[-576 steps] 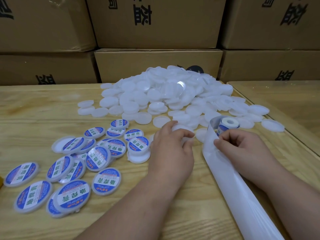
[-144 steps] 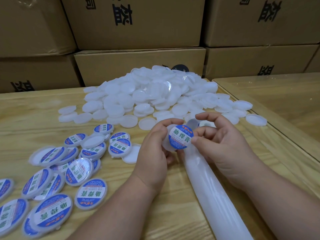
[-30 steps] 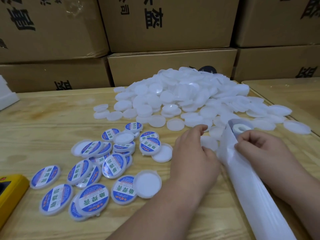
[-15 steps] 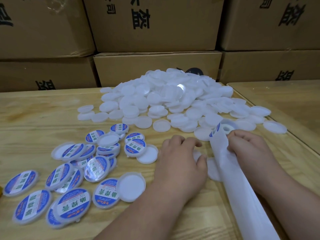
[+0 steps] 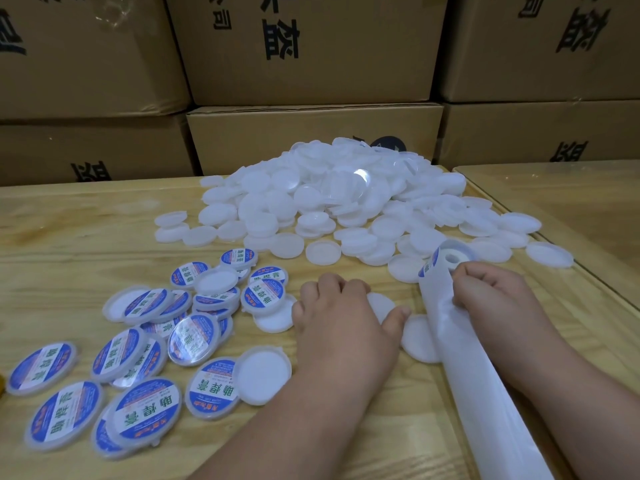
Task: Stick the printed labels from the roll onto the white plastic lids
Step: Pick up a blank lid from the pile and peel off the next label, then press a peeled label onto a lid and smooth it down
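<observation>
A big heap of white plastic lids covers the back middle of the wooden table. Several lids with blue and white labels lie spread at the front left. My left hand curls its fingers and thumb round a blank white lid lying on the table. My right hand pinches the label roll at its unrolled edge. A long strip of white backing paper runs from the roll toward me. Another blank lid lies partly under that strip.
Stacked cardboard boxes stand along the back of the table. A second wooden table adjoins on the right. A sliver of a yellow object shows at the left edge.
My left hand has slid a little toward me and closed round a blank lid. My right hand stays at the roll. The camera view has shifted slightly.
</observation>
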Demonstrator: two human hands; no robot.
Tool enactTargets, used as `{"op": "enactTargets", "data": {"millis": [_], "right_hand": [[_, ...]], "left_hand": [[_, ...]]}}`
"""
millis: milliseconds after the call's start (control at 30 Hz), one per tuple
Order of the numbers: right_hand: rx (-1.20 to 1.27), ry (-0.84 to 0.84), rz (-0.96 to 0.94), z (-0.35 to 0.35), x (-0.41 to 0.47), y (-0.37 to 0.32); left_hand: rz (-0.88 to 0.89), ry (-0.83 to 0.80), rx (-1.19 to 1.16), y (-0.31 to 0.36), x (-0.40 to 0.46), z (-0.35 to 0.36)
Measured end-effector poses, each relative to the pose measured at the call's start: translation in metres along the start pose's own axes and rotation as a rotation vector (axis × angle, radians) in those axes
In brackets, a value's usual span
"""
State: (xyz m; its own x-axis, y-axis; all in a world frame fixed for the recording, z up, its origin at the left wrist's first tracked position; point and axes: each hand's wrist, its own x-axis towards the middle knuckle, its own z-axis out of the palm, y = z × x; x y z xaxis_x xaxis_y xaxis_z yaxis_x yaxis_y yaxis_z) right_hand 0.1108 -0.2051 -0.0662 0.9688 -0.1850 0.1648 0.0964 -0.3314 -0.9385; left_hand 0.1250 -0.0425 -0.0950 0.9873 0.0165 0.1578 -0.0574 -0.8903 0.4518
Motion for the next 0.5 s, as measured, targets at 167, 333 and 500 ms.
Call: {"op": "enactTargets", "data": {"millis": [167, 333, 500], "right_hand": [[0.004, -0.005, -0.009, -0.0001, 0.0000, 0.0006], [-0.006, -0.002, -0.017, 0.0006, 0.0009, 0.0022], [-0.022, -0.004, -0.028, 0.0005, 0.0013, 0.0024]], "left_hand": [[0.009, 0.006, -0.069, 0.0014, -0.0002, -0.0044], [0.027, -0.017, -0.002, 0.0011, -0.0011, -0.0047], [0.019, -0.066, 0.045, 0.0037, -0.0019, -0.0104]]}}
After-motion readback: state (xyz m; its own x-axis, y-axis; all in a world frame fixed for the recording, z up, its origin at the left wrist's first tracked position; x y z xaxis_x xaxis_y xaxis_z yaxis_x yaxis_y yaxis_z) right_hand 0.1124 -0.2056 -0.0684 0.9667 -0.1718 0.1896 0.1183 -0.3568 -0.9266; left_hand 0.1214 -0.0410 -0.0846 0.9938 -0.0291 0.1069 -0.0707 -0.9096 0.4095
